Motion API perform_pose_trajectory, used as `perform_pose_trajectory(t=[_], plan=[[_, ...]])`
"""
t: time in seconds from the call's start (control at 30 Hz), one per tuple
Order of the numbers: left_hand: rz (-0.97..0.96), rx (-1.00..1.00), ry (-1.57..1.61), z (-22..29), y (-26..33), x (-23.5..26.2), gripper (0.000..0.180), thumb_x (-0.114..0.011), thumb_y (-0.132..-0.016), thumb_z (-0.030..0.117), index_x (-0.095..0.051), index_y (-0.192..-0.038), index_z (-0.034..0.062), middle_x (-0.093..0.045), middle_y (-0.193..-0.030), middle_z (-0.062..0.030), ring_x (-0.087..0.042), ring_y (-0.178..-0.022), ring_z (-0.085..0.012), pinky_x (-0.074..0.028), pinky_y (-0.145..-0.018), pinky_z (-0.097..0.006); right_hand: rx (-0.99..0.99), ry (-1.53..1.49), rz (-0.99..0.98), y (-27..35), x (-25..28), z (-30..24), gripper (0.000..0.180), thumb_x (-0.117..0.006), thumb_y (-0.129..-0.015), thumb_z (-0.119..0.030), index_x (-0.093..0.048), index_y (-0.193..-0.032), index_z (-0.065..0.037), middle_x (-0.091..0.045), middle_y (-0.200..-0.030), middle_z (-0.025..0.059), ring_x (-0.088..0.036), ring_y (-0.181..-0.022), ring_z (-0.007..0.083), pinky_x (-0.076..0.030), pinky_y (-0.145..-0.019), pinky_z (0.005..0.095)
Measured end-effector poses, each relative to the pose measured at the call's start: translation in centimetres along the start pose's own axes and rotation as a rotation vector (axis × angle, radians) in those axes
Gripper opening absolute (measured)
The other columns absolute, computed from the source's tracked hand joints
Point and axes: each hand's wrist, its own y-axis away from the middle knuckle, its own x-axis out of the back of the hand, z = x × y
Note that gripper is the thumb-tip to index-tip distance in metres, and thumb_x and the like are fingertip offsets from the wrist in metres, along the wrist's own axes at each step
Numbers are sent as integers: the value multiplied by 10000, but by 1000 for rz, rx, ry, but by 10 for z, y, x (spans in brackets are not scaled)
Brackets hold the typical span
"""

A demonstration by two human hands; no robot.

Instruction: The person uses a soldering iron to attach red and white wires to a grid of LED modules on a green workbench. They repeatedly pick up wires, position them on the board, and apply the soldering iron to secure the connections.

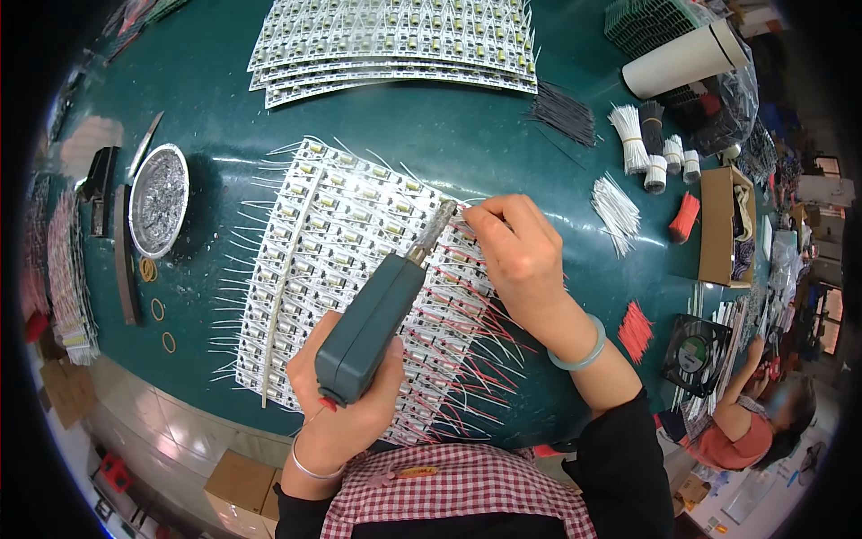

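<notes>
A white circuit-board panel point(346, 211) lies on the green table in front of me, with rows of small components and a long pale strip along its left part. Thin white wires stick out from its left edge, and red and white wires from its right. My left hand point(355, 422) is wrapped round a dark green soldering gun point(373, 323). The metal tip point(440, 220) of the gun points at the panel's upper right edge. Right beside that tip, my right hand point(521, 251) pinches a thin wire at the board edge; its fingertips partly hide it.
Stacked panels point(395, 49) lie at the back. To the left stand a foil-like bowl point(159, 202) of silvery scraps and rubber bands point(159, 309). On the right are black wires point(564, 114), white wires point(615, 214), red wires point(636, 331), a cardboard box point(716, 225), a fan point(696, 353) and another person point(745, 431).
</notes>
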Motion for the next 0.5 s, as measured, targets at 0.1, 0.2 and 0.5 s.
perform_pose_trajectory(t=[0.1,0.2,0.5], plan=[[-1,-30,-28,6,-1,2,117,-703,-766,-48,-651,-872,-53,-578,-744,-62,-526,-603,-97,-410,-540,-253,-4,-4,-5,0,0,0,249,-636,-674,63,-651,-921,33,-593,-885,116,-597,-765,263,-506,-620,348],[-10,-42,-31,5,0,5,144,-700,-768,-52,-655,-904,-69,-589,-770,-75,-535,-620,-102,-417,-550,-248,-12,-7,-11,-1,1,-2,247,-635,-676,61,-651,-921,34,-593,-890,116,-598,-770,264,-508,-624,349],[57,37,50,0,8,6,200,-726,-763,-25,-666,-946,-79,-658,-836,-92,-598,-672,-104,-473,-588,-241,-26,19,-3,2,5,-6,244,-617,-687,54,-646,-927,21,-594,-899,118,-599,-785,278,-509,-639,357]])
